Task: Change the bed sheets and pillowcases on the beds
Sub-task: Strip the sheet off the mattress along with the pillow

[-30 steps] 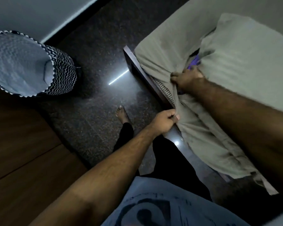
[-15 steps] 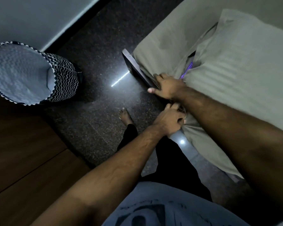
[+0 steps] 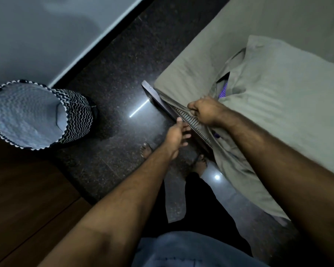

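A grey-green bed sheet (image 3: 206, 54) covers the bed at the upper right and hangs over its near side. A pillow in a matching grey-green pillowcase (image 3: 281, 89) lies on it, with a purple strip showing at its open end. My right hand (image 3: 204, 110) grips a fold of the sheet at the mattress edge, beside the striped mattress side (image 3: 195, 126). My left hand (image 3: 176, 134) hangs just left of the dark bed frame (image 3: 158, 101), fingers loose, holding nothing.
A zigzag-patterned laundry basket (image 3: 35, 114) stands on the dark stone floor at the left, against a pale wall. Brown wood flooring or furniture fills the lower left. My legs and bare feet are next to the bed frame.
My left hand has let go of the bunched sheet and moved left off the bed edge. My right hand has closed on the sheet at the mattress edge.
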Motion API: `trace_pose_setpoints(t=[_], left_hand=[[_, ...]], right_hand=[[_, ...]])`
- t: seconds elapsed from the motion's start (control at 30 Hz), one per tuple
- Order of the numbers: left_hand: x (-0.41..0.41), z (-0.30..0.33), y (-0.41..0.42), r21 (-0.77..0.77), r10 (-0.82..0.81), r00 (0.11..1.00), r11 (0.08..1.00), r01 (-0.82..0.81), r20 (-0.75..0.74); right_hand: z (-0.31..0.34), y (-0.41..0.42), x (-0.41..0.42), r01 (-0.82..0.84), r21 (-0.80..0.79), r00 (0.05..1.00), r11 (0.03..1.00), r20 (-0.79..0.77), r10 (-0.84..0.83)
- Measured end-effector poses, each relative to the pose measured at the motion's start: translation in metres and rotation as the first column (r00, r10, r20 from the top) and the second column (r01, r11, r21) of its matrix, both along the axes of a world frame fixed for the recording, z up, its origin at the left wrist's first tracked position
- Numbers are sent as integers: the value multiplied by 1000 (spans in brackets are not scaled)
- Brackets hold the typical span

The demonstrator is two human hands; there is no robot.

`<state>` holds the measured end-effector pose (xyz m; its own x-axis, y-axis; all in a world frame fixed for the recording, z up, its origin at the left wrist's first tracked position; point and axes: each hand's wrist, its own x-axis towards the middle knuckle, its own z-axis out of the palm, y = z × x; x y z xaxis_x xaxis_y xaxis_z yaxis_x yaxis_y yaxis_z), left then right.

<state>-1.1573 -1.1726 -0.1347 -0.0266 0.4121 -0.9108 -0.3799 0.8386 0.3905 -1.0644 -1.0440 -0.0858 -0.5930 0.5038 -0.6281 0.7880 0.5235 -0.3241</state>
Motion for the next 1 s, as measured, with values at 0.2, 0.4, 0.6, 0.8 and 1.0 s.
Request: trace_pose_setpoints(t=[0.2,0.4,0.6,0.8,1.0], left_hand=[[-31,8,85,-67,363,889,931,-360,280],[-65,4,131,-147,570,802,821,-551,176],[-81,37,137,197,200,976,957,-212,83],[-85,52,119,417,-235,889,816,400,-392],[-91,78,125,275,-474,473,429,860,-743]], right_hand=[[19,-11,12,-10,-1,997,1000,-74,9],[26,-6,21,-1,-7,990,1000,-138,0],[23,3,3,156,-18,983,988,101,-153],[46,33,-32,649,14,743,761,-224,-630],[59,80,-73,734,-19,663,679,-197,-722]])
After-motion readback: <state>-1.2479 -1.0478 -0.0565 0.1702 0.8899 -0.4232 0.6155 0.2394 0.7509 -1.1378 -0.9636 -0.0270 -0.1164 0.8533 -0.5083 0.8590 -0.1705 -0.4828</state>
